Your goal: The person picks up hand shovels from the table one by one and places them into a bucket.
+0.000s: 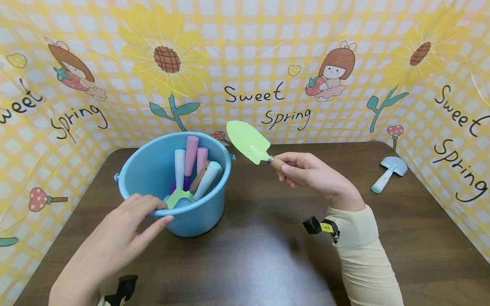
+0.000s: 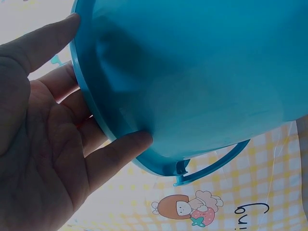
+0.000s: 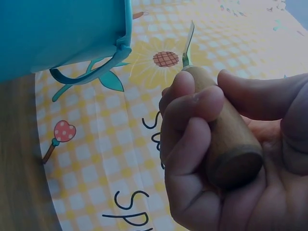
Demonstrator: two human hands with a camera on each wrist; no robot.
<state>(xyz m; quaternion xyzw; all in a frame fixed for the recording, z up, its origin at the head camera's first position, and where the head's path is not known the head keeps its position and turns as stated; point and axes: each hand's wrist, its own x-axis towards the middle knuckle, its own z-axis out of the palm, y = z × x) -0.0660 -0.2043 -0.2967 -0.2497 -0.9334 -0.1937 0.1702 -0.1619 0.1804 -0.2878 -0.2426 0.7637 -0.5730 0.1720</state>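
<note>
A light-green trowel (image 1: 246,141) with a wooden handle (image 3: 231,139) is held up over the table, to the right of the blue bucket (image 1: 200,221). My right hand (image 1: 308,172) grips the handle, its fingers curled around the wood and the blade pointing up and left. At the bucket's near left rim, my left hand (image 1: 128,227) holds the edge between thumb and fingers; the left wrist view shows the left hand (image 2: 53,125) at this rim. Inside the bucket stand several tools with pink handles (image 1: 191,155), light-blue handles (image 1: 207,182) and a brown one, blades down.
A small light-blue hand tool (image 1: 394,166) with a wide head lies at the right of the dark wooden table (image 1: 264,255). Checkered cloth (image 1: 252,51) printed with sunflowers surrounds the table's back and sides. The bucket's handle (image 2: 216,166) hangs by its side.
</note>
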